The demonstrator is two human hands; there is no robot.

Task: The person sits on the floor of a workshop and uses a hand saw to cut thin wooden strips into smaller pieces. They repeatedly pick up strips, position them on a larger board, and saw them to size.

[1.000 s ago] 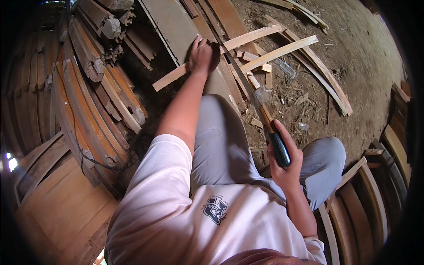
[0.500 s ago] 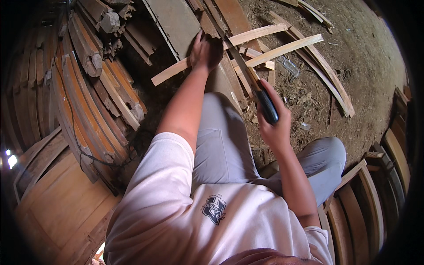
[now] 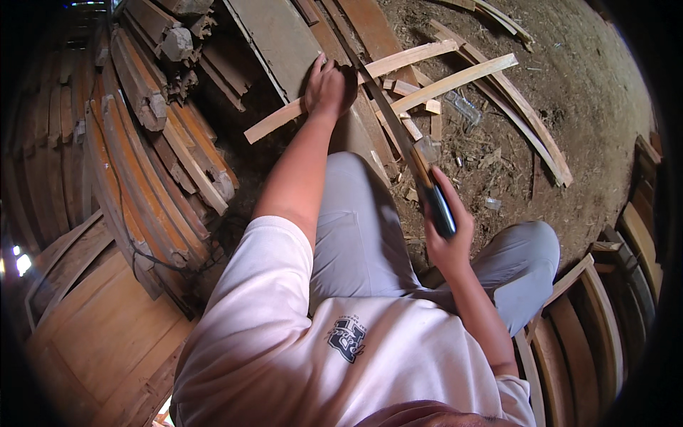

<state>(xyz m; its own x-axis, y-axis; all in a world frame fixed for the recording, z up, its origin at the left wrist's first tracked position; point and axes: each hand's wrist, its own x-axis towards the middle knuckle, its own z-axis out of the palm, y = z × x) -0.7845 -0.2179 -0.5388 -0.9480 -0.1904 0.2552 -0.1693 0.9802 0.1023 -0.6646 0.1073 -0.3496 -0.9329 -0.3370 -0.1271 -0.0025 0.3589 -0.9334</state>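
Note:
A pale, slightly curved wooden strip (image 3: 276,120) lies across boards on the ground, up ahead of my knees. My left hand (image 3: 331,91) is closed over it and presses it down, left of a handsaw (image 3: 393,119). The saw's blade crosses the strip just right of that hand. My right hand (image 3: 452,229) is wrapped round the saw's dark handle, over the gap between my legs. Where the teeth meet the wood is too small to make out.
A second pale strip (image 3: 462,84) lies close to the blade on its right. Long curved strips (image 3: 523,121) rest farther right on the dirt floor. Stacked curved timbers (image 3: 131,171) fill the left, and more curved pieces (image 3: 569,341) stand at lower right. Clear plastic scrap (image 3: 466,109) lies on the floor.
My right hand has drawn the saw back toward my body, so more of the blade shows on my side of the strip. My left hand stays on the strip.

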